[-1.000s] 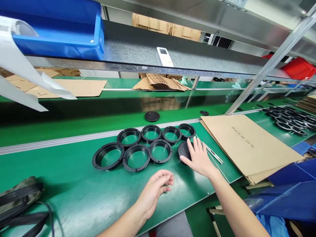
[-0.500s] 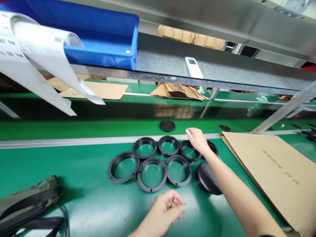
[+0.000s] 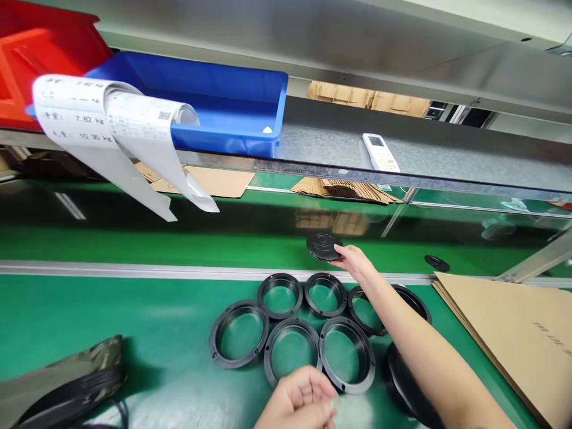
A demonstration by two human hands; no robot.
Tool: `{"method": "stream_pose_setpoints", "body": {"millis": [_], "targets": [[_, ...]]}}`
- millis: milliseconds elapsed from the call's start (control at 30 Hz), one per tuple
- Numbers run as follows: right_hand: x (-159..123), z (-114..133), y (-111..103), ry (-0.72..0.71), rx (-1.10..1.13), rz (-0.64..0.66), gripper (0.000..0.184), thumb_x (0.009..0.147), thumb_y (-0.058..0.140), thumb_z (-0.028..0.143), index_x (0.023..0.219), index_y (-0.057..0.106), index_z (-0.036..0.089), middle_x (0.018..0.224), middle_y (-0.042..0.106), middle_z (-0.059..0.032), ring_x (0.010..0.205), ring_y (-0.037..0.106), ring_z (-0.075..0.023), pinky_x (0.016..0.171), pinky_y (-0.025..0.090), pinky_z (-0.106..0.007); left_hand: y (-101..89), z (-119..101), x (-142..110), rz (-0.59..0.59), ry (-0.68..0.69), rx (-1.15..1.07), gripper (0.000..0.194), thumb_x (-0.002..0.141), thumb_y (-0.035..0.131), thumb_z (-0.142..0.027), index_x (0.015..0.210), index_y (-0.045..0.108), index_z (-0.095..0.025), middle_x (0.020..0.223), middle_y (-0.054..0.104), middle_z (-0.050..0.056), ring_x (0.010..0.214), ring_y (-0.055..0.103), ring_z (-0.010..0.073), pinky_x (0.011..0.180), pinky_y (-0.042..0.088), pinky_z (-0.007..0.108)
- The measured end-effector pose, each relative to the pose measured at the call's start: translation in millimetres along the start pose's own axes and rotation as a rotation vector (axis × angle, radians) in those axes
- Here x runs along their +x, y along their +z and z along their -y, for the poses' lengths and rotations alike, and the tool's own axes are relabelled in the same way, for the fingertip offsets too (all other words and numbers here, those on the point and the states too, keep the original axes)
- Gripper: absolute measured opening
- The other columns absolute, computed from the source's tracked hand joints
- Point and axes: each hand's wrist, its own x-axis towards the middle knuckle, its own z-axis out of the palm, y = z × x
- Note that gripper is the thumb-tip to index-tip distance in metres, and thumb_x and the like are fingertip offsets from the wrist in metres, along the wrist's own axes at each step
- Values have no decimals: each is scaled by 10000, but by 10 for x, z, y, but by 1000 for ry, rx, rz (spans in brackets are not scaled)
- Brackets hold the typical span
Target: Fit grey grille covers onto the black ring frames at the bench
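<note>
My right hand (image 3: 353, 261) reaches across the aluminium rail to the far green belt and grips the edge of a flat black round cap (image 3: 323, 245). My left hand (image 3: 298, 400) hovers low at the near edge with its fingers curled in; I cannot make out anything inside them. Between the hands, several black plastic rings (image 3: 290, 319) lie in two rows on the near green mat. A dark domed black part (image 3: 404, 381) sits just under my right forearm.
A second small black cap (image 3: 437, 263) lies on the belt to the right. Flat cardboard sheets (image 3: 513, 333) lie right. A camouflage bag with black straps (image 3: 67, 387) lies left. The shelf overhead holds a blue bin (image 3: 214, 101), a red bin (image 3: 40, 53), hanging paper labels (image 3: 129, 143) and a white remote (image 3: 379, 152).
My right hand left the dark part, passed over the rings and took hold of the black cap on the far belt. The left hand curled tighter. The view shifted left and forward.
</note>
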Motion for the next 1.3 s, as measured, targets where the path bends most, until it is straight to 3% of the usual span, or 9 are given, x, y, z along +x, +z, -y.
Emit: {"method": "stream_pose_setpoints", "body": {"millis": [67, 167, 267, 367, 500, 600, 1000, 1133, 1300], "targets": [[-591, -100, -88, -33, 108, 77, 491, 740, 867, 401, 683, 427, 192, 692, 562, 4, 676, 598, -144, 646, 583, -275, 83, -98, -19, -47, 96, -168, 353, 829, 761, -448, 1085, 670, -222, 993, 685, 72, 933, 637, 193, 826, 471, 304], [-1566, -439, -107, -49, 280, 168, 545, 715, 876, 454, 680, 397, 198, 690, 518, 30, 655, 535, -115, 607, 533, -222, 200, -234, 7, -86, 254, -476, 521, 854, 677, -580, 1295, 562, -327, 1405, 546, 45, 1325, 475, 250, 1063, 419, 385], [-2332, -825, -41, -24, 316, 176, 493, 811, 793, 495, 726, 406, 201, 731, 513, 30, 684, 507, -116, 632, 504, -220, 290, -294, 24, -71, 212, -614, 588, 896, 549, -658, 1340, 541, -273, 1394, 563, 80, 1343, 466, 277, 1097, 405, 425], [-2714, -1050, -67, -116, 46, 161, 407, 922, 624, 566, 797, 490, 203, 795, 545, -9, 734, 530, -169, 639, 485, -284, 342, -249, -42, -109, 80, -663, 539, 947, 502, -580, 1309, 577, -188, 1239, 658, 123, 1231, 565, 301, 1074, 426, 459], [-2848, -1047, -277, -639, -512, -132, 280, 985, 530, 479, 956, 624, 217, 972, 561, -64, 925, 532, -244, 801, 465, -397, 378, -118, -200, -110, -69, -704, 459, 952, 506, -503, 1220, 633, -152, 1132, 703, 123, 1090, 644, 292, 1029, 462, 464], [-2900, -1000, -362, -837, -716, -79, 252, 1025, 466, 382, 1132, 677, 295, 1156, 525, -79, 1129, 462, -274, 971, 410, -471, 420, -52, -301, -76, -148, -691, 475, 955, 499, -531, 1220, 636, -161, 1084, 719, 112, 986, 679, 264, 992, 487, 443], [-2985, -1113, -325, -779, -783, 92, 368, 1059, 355, 418, 1209, 677, 322, 1309, 461, -82, 1254, 362, -298, 1084, 383, -543, 510, 14, -472, -62, -215, -645, 541, 943, 505, -589, 1333, 579, -221, 1124, 710, 94, 1018, 669, 284, 1005, 467, 494], [-2986, -1088, -312, -643, -674, 193, 448, 1065, 291, 459, 1102, 704, 291, 1331, 454, -84, 1309, 324, -285, 1124, 370, -547, 526, 50, -487, -67, -240, -612, 529, 957, 488, -564, 1314, 596, -189, 1078, 713, 109, 1051, 657, 313, 1007, 459, 522], [-2978, -1088, -326, -594, -530, 199, 486, 1047, 310, 544, 1104, 713, 279, 1334, 458, -93, 1312, 346, -274, 1107, 408, -505, 530, 58, -459, -31, -219, -605, 573, 940, 505, -594, 1341, 575, -191, 1156, 692, 120, 1084, 642, 321, 1017, 448, 524]]}}
